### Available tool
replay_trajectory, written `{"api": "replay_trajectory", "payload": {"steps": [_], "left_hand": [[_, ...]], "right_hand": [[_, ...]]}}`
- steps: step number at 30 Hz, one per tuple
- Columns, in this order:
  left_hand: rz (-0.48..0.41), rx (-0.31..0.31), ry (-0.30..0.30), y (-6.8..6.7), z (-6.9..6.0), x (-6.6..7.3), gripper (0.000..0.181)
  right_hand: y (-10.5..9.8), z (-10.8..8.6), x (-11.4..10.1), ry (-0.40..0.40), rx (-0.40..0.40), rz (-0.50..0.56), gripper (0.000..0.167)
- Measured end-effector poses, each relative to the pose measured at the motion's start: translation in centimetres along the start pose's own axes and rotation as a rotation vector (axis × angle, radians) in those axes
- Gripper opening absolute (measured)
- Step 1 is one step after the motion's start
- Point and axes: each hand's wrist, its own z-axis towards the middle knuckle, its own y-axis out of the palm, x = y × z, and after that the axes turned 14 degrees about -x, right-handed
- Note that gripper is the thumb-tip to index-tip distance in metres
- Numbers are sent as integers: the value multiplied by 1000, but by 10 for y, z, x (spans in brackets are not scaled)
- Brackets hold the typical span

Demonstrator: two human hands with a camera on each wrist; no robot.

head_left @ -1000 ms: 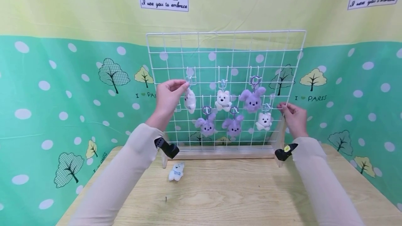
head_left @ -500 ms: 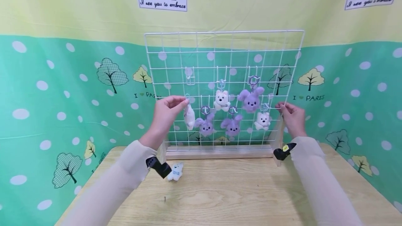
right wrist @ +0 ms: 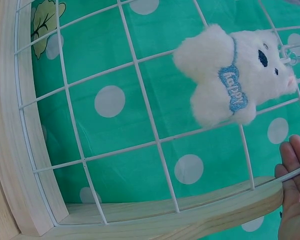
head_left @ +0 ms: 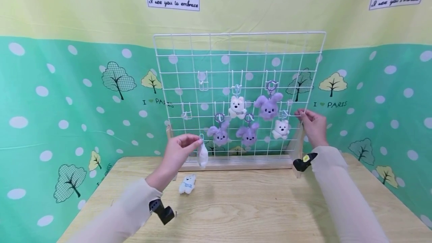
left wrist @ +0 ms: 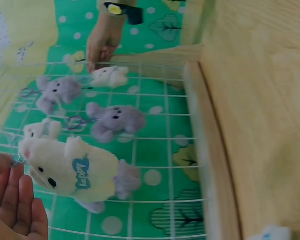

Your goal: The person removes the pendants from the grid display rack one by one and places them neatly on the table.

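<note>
My left hand (head_left: 177, 151) pinches the small metal clasp of a white bear plush keychain (head_left: 203, 156). This bear hangs side-on in front of the grid's lower left; in the left wrist view the same plush bear (left wrist: 97, 167) shows a blue "happy" tag. My right hand (head_left: 314, 126) holds the right side wire of the white wire grid rack (head_left: 239, 33) between thumb and fingers. On the grid's hooks hang purple bunny keychains (head_left: 269, 108) and white bear keychains (head_left: 237, 108). Another white bear keychain (head_left: 187, 185) lies on the table before the rack.
Two hooks at the grid's left, an upper hook (head_left: 204, 85) and a lower hook (head_left: 186, 115), carry nothing. A wooden base (head_left: 236, 165) supports the grid on the wooden table (head_left: 243, 209). Behind stands a green and yellow patterned curtain (head_left: 67, 85).
My left hand has taken the white bear keychain off the upper left hook and lowered it toward the base. The right hand stays on the grid's edge.
</note>
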Motion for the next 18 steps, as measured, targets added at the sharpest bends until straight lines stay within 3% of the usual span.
{"api": "replay_trajectory", "payload": {"steps": [18], "left_hand": [[3, -31, -125, 16, -40, -78, 14]], "right_hand": [[1, 2, 3, -20, 17, -2, 41]]}}
